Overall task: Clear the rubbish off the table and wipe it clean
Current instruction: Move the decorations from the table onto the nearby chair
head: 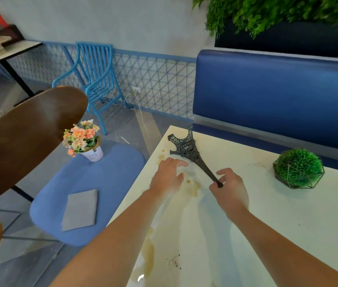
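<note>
Head view: Eiffel Tower model (188, 150) lies on its side on the far-left part of the white table (288, 224), long axis running from its base at far left to its spire at near right. Right hand (229, 188) pinches the spire tip between thumb and curled fingers. Left hand (167, 176) hovers just beside the shaft, fingers spread, holding nothing; it is nearer the base. Brown stains (194, 186) and dark crumbs (174, 263) remain on the surface. Grey cloth (80, 209) lies on the blue chair seat (112, 183), left of the table.
</note>
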`<state>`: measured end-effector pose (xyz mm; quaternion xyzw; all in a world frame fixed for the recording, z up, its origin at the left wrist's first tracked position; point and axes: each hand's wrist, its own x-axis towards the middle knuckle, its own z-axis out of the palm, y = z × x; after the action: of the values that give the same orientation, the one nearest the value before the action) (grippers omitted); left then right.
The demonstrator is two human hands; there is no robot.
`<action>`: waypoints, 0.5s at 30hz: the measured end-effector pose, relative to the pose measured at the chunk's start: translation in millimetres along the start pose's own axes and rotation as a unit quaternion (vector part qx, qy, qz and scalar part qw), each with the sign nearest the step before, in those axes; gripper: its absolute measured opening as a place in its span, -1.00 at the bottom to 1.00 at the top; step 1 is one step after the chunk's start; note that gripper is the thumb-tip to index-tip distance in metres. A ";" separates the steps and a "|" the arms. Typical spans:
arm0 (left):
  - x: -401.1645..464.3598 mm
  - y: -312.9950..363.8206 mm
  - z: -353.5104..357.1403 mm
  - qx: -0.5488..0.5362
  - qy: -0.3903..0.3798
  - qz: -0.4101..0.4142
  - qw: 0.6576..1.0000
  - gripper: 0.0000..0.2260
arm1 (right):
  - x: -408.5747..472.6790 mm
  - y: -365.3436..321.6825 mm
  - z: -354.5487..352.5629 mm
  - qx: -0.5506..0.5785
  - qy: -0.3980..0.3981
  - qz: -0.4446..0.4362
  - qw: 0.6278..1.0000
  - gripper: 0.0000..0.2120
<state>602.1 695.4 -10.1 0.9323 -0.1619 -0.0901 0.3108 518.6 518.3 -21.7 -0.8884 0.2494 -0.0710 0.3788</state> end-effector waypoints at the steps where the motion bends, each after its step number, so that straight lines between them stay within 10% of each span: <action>1: 0.4 2.2 -1.7 0.001 0.007 0.005 1.000 -0.67 | -1.9 -5.3 -3.6 0.034 0.018 -0.005 0.999 -0.74; 7: 6.7 20.7 -15.2 -0.074 0.079 0.045 0.993 -0.60 | 2.5 -53.8 -30.6 0.211 0.082 -0.057 0.972 -0.84; 15: 6.9 32.9 -32.5 -0.090 0.058 0.040 0.993 -0.48 | 9.4 -115.3 -51.6 0.175 0.077 -0.121 0.974 -0.85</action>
<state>609.2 686.0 35.2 0.8969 -0.1716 -0.0377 0.4058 555.3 548.6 95.7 -0.8235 0.1525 -0.2275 0.4968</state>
